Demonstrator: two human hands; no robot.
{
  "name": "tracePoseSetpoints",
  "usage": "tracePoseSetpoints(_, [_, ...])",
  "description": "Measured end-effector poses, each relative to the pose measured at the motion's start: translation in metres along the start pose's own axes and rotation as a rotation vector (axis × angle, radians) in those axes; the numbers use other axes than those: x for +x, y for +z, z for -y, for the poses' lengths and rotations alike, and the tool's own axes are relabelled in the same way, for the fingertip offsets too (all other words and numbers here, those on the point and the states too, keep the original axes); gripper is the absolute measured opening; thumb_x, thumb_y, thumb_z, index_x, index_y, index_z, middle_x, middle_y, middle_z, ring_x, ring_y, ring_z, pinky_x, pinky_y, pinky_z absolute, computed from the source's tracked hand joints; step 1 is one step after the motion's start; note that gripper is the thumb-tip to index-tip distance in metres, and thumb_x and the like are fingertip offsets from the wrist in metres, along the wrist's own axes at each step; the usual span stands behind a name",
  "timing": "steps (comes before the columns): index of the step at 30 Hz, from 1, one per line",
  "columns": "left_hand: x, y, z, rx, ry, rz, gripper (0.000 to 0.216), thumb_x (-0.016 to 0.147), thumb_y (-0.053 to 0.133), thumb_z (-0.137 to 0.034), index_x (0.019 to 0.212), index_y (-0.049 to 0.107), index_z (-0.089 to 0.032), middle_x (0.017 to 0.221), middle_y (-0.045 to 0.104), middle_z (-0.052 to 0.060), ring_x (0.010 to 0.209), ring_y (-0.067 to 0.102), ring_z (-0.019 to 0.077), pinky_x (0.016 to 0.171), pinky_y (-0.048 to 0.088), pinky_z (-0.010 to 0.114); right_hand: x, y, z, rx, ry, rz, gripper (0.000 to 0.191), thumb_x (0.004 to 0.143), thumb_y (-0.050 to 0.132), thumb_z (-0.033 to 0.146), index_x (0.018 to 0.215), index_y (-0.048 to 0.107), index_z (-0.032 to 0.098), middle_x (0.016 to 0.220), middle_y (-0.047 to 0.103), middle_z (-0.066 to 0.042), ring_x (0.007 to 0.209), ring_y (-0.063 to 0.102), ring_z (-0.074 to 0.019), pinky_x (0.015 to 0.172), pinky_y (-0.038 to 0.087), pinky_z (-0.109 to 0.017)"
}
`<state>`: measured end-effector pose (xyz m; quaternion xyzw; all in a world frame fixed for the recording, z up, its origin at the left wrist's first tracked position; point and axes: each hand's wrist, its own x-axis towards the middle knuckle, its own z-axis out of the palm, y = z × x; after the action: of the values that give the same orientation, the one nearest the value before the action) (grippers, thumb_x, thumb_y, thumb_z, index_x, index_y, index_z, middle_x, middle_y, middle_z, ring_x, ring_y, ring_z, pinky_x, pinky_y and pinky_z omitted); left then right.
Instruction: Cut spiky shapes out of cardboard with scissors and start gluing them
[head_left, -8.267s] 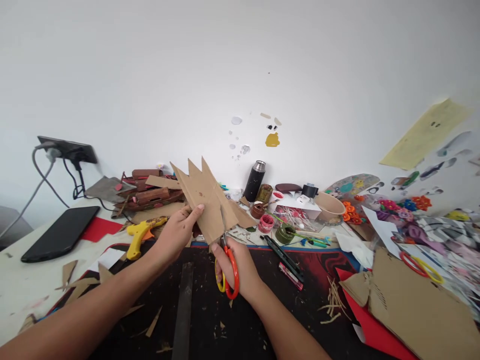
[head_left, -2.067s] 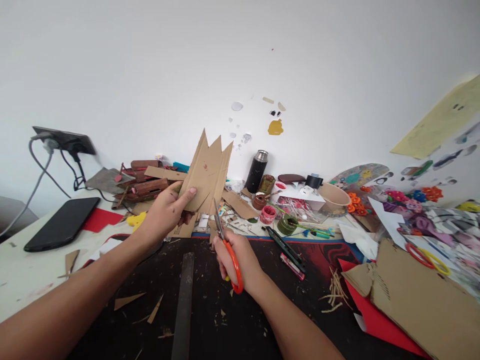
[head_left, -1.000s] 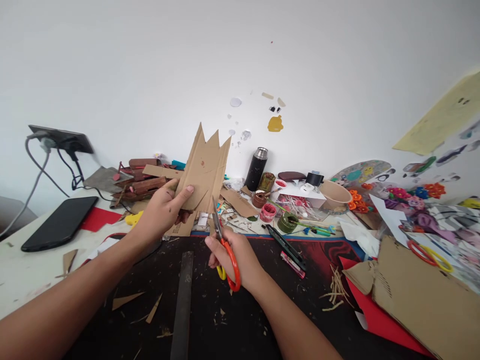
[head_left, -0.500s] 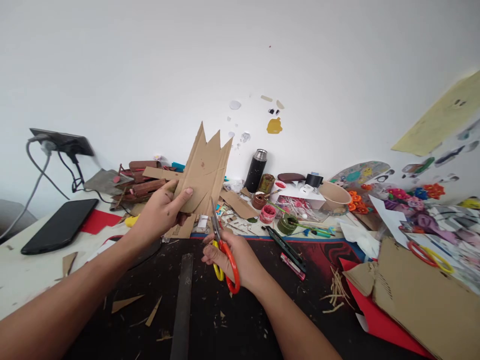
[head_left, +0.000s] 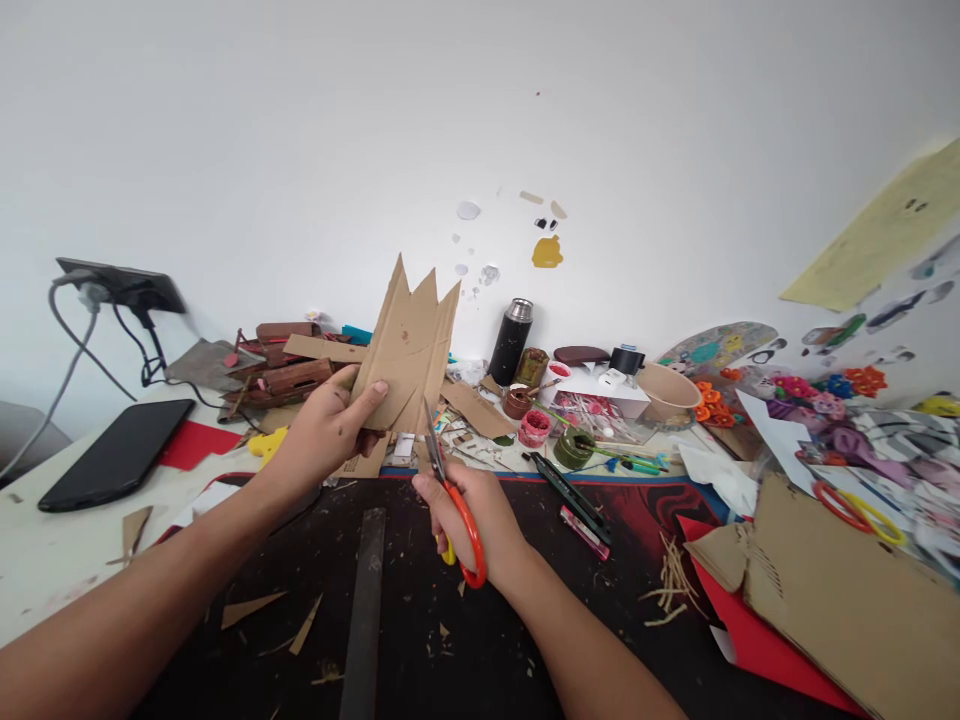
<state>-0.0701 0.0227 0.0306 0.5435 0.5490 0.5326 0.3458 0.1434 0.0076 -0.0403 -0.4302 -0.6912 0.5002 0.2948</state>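
Observation:
Between the thumb and fingers of my left hand [head_left: 337,415] is a piece of cardboard [head_left: 411,345], held up with three pointed teeth along its top edge. My right hand [head_left: 476,515] grips scissors [head_left: 471,535] with one orange and one yellow handle loop. Their blades point upward at the lower right edge of the cardboard; whether they touch it I cannot tell. A dark metal ruler [head_left: 365,600] lies on the black mat below my hands.
Cardboard scraps [head_left: 251,608] lie on the mat. Paint jars [head_left: 535,428] and a black thermos [head_left: 512,340] stand behind. To the left is a black phone [head_left: 116,455]; at right lie a large cardboard sheet [head_left: 855,590] and another pair of scissors [head_left: 862,512].
The cardboard has dropped slightly. My right hand has closed the scissor handles nearer together, and the yellow loop is now mostly hidden behind it.

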Motion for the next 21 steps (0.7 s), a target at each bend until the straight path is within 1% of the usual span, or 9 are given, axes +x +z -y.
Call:
tracePoseSetpoints(2, [0.0,0.001,0.003,-0.021,-0.008,0.003,0.049,0.088,0.07,-0.063,0.107,0.06,-0.019,0.058,0.062,-0.004,0.036,0.051,0.0145,0.034,0.04,0.024,0.0,-0.001,0.002,-0.031,-0.001,-0.007,0.046,0.107,0.058,0.06,0.079,0.055,0.023,0.055,0.061,0.002,0.042,0.061,-0.014,0.045,0.044,-0.021])
tracePoseSetpoints(4, [0.0,0.001,0.008,-0.031,-0.006,0.003,0.049,0.089,0.07,-0.062,0.11,0.059,-0.019,0.057,0.062,-0.004,0.035,0.05,0.0139,0.034,0.039,0.023,-0.001,-0.001,0.003,-0.055,-0.001,-0.01,0.048,0.108,0.056,0.059,0.077,0.052,0.023,0.054,0.06,0.003,0.042,0.06,-0.0143,0.044,0.043,-0.021])
tracePoseSetpoints(9, [0.001,0.001,0.017,-0.03,-0.001,0.001,0.046,0.094,0.069,-0.061,0.111,0.059,-0.019,0.055,0.062,-0.004,0.036,0.051,0.0137,0.034,0.039,0.022,-0.002,-0.002,0.01,-0.143,0.0,-0.02,0.041,0.109,0.055,0.05,0.078,0.052,0.024,0.048,0.055,0.005,0.04,0.057,-0.0142,0.047,0.041,-0.022])
tracePoseSetpoints(15, [0.003,0.0,0.018,-0.034,0.006,0.008,0.047,0.094,0.069,-0.061,0.112,0.06,-0.019,0.056,0.062,-0.004,0.036,0.05,0.0135,0.034,0.038,0.022,-0.003,-0.002,0.018,-0.197,0.014,-0.024,0.034,0.108,0.057,0.039,0.078,0.051,0.024,0.047,0.053,0.006,0.039,0.055,-0.0142,0.049,0.039,-0.023])
tracePoseSetpoints(21, [0.002,-0.001,0.021,-0.056,-0.016,0.003,0.048,0.093,0.07,-0.062,0.114,0.06,-0.02,0.062,0.064,-0.003,0.037,0.051,0.0129,0.033,0.039,0.022,-0.003,0.0,0.02,-0.263,0.024,-0.056,0.033,0.107,0.058,0.035,0.076,0.052,0.024,0.049,0.052,0.006,0.044,0.056,-0.0146,0.052,0.039,-0.023])
